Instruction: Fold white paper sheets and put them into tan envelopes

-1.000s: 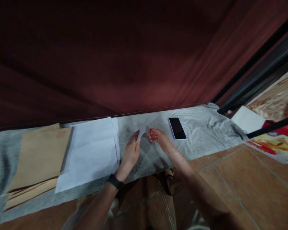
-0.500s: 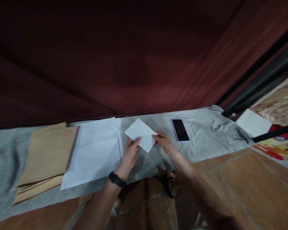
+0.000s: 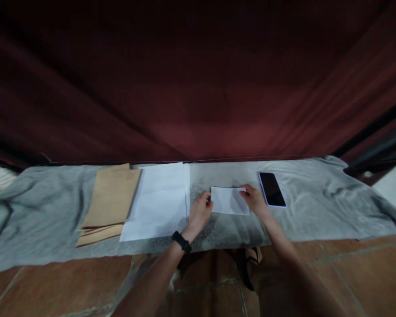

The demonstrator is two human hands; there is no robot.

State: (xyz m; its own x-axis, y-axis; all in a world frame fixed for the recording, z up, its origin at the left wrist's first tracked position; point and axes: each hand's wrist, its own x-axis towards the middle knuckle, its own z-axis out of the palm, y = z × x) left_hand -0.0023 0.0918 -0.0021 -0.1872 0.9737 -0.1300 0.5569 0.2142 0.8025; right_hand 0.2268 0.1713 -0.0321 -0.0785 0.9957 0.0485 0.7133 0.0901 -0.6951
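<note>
Small paper (image 3: pixel 228 201): a white piece, longer than wide, just right of the centre of the frame, below mid-height, lying between the two hands with its long sides running left to right.
Left hand (image 3: pixel 200 211): at the left short edge of the paper, fingers curled and thumb tip at that edge; the grip is mostly closed, but whether it pinches the paper cannot be told.
Right hand (image 3: pixel 253 200): at the upper right corner of the paper; the grip is closed, thumb on the upper face and fingers at the far edge, with the corner between them.
Watch (image 3: pixel 181 241): dark, with a dark band, on the left wrist, lower centre of the frame.
Phone (image 3: pixel 272 189): right of centre, just beside the right hand, dark screen up, pale purple rim, tilted a little.
White sheets (image 3: pixel 156 202): a large stack left of centre, edges not quite aligned.
Brown envelopes (image 3: pixel 111 198): further left, overlapping, close beside the sheets.
Worktop (image 3: pixel 53 215): a long band across the frame under a wrinkled grey cloth (image 3: pixel 317 198).
Curtain (image 3: pixel 198 88): dark red, filling the upper half.
Floor (image 3: pixel 69 286): brown tiles along the bottom.
Shoe (image 3: pixel 247 275): dark, lower centre-right, partly shadowed.
</note>
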